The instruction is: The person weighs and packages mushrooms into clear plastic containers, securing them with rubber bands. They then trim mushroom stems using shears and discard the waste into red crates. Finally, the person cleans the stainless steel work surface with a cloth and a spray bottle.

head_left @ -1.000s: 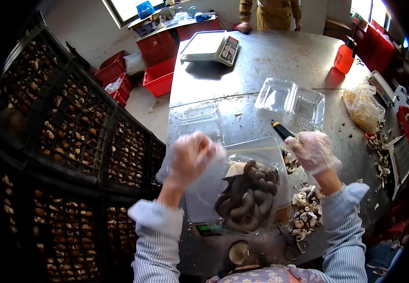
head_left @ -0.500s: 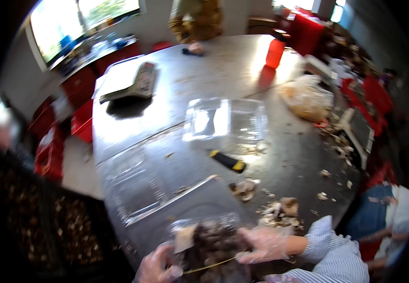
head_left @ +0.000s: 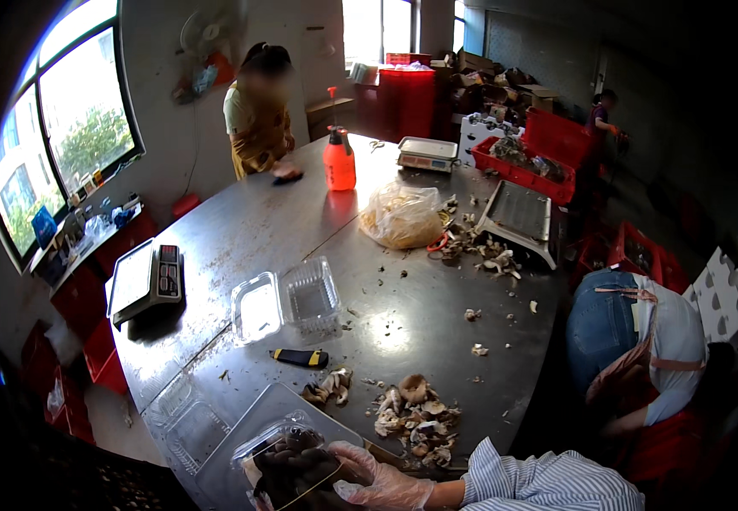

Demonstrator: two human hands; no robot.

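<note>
Clear plastic wraps the job right now: my right hand (head_left: 381,485), gloved, presses on the lid of a clamshell box (head_left: 288,464) full of dark mushrooms (head_left: 296,468), at the near edge of the steel surface (head_left: 403,281). The fingers lie spread over the box's right side; my left hand is out of view, so I cannot tell what it does. The box looks filled and nearly shut, so I judge this pack almost done; whether the lid has snapped I cannot tell.

Just beyond my hand lies a heap of trimmed stems and scraps (head_left: 411,417), with a smaller clump (head_left: 328,387) to its left. Near that, a knife with a yellow-and-black handle (head_left: 299,358) rests flat. An empty tray (head_left: 183,417) sits left of my box, and farther on an open empty clamshell (head_left: 288,302), so more packing seems left. Nothing blocks my box; the scraps crowd only its right side.

Farther left a scale (head_left: 146,281) stands at the edge. A person bends over at my right, beside the surface. Past the middle are a bag (head_left: 401,217), more scraps, a grey tray (head_left: 520,213), an orange spray bottle (head_left: 339,162), a second scale (head_left: 426,153), and another person at the far end.
</note>
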